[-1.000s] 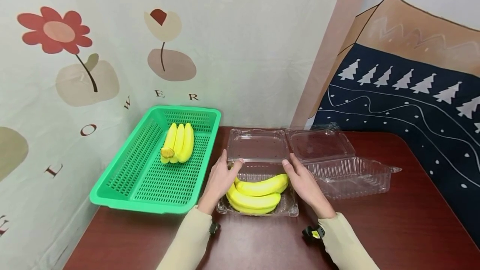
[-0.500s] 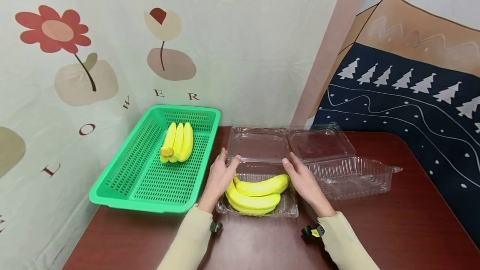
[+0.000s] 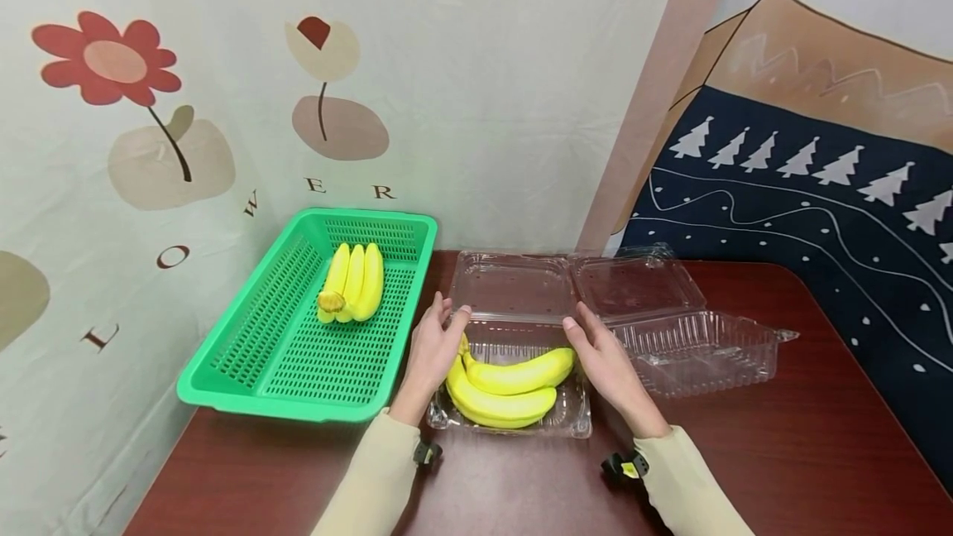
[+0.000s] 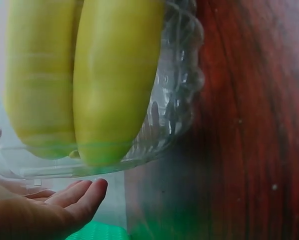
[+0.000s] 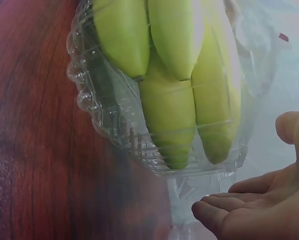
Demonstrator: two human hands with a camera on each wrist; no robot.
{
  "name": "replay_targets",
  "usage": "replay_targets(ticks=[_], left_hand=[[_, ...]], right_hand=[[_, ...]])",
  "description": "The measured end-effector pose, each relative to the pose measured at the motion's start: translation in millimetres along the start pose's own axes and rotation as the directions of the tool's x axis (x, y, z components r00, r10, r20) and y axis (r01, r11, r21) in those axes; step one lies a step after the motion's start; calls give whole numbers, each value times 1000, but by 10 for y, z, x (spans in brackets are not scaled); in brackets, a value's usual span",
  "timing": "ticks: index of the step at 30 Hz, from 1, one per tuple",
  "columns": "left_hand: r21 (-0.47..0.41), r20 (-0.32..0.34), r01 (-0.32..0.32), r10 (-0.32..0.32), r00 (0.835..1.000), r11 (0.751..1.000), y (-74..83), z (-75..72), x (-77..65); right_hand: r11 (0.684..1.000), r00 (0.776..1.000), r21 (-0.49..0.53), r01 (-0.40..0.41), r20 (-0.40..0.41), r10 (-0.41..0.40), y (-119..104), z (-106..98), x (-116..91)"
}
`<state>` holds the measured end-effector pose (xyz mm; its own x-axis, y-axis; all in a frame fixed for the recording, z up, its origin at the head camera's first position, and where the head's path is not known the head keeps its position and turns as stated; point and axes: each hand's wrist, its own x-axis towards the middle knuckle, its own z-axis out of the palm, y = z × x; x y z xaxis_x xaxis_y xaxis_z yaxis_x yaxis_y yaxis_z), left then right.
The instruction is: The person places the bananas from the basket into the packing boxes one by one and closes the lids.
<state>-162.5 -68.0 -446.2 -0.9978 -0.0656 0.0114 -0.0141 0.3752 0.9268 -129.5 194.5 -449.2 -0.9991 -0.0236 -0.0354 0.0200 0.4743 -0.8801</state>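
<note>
Flowers (image 3: 115, 62) show on the wall (image 3: 484, 106) behind a brown table (image 3: 514, 486). Yellow bananas (image 3: 514, 373) lie in a clear box (image 3: 572, 418), its lid (image 3: 514, 284) folded back — the left hand (image 3: 432, 351) and right hand (image 3: 608, 361) are beside it, both loose, and I cannot tell if they touch it. Another clear box (image 3: 700, 354) sits near the right hand — more bananas (image 3: 356, 284) lie in a green basket (image 3: 290, 413)
</note>
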Motion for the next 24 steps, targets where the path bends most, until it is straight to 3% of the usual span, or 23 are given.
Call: replay_targets(ticks=[11, 24], left_hand=[[-46, -49, -22, 19, 999, 999, 26, -21, -24], [-53, -83, -60, 56, 995, 997, 67, -46, -15]], right_hand=[[995, 998, 78, 60, -38, -57, -64, -16, -52], [982, 994, 180, 50, -100, -33, -133, -54, -61]])
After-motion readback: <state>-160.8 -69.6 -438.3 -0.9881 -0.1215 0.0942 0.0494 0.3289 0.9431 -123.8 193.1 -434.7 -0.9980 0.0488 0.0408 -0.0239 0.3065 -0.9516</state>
